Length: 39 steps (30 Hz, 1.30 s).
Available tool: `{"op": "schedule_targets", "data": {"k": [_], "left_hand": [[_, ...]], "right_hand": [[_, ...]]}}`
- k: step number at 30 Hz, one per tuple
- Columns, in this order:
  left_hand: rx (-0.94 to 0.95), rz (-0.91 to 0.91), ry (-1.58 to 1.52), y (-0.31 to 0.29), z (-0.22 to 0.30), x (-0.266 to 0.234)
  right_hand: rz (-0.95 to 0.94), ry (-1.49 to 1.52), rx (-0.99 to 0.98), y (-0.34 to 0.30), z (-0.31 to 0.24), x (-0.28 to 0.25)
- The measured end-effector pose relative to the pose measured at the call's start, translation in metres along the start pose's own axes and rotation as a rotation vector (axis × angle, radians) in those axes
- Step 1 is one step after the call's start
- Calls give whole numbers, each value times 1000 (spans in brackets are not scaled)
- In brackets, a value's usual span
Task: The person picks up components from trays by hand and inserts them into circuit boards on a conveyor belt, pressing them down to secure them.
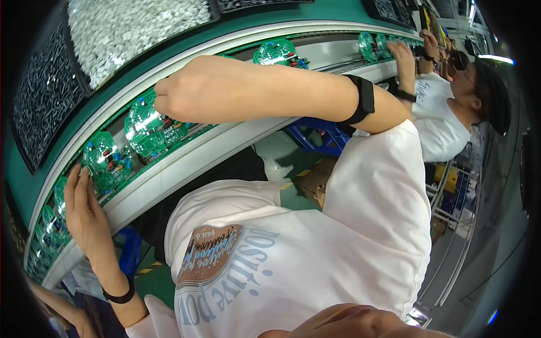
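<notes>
My right hand (183, 87) is closed, knuckles up, over a green circuit board (143, 129) on the conveyor line. Its fingertips are turned away, so whatever they pinch is hidden. Beside another green circuit board (107, 158), my left hand (84, 211) has its fingers stretched out, the tips at that board's near left edge. Both boards carry small red, blue and black components. Black bands circle both my wrists, the right one with a watch-like face.
Several more boards (276, 52) sit along the curved track with its pale rail (163, 177). Beyond it stand trays of white parts (135, 34) and dark parts (48, 93). A co-worker (445, 115) works at the right; another person's arm (62, 307) shows lower left. A blue crate (318, 138) lies below.
</notes>
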<state>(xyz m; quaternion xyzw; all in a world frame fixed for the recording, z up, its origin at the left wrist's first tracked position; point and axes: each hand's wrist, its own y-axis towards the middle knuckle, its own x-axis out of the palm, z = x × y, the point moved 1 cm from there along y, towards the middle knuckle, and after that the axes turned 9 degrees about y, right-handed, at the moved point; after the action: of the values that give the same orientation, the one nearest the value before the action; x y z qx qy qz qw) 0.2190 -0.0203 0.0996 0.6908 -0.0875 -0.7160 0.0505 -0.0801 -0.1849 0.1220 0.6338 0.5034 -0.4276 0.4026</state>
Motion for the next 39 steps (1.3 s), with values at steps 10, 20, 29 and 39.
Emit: {"op": "schedule_targets", "data": {"k": [10, 20, 29, 39], "left_hand": [[47, 4, -124, 25, 70, 8], [41, 46, -146, 41, 112, -1], [-28, 75, -220, 44, 115, -1], [-38, 72, -246, 44, 125, -2]], "right_hand": [[38, -47, 255, -65, 6, -14], [165, 57, 390, -105, 7, -21], [239, 145, 429, -105, 16, -18], [269, 174, 434, -102, 32, -61]]}}
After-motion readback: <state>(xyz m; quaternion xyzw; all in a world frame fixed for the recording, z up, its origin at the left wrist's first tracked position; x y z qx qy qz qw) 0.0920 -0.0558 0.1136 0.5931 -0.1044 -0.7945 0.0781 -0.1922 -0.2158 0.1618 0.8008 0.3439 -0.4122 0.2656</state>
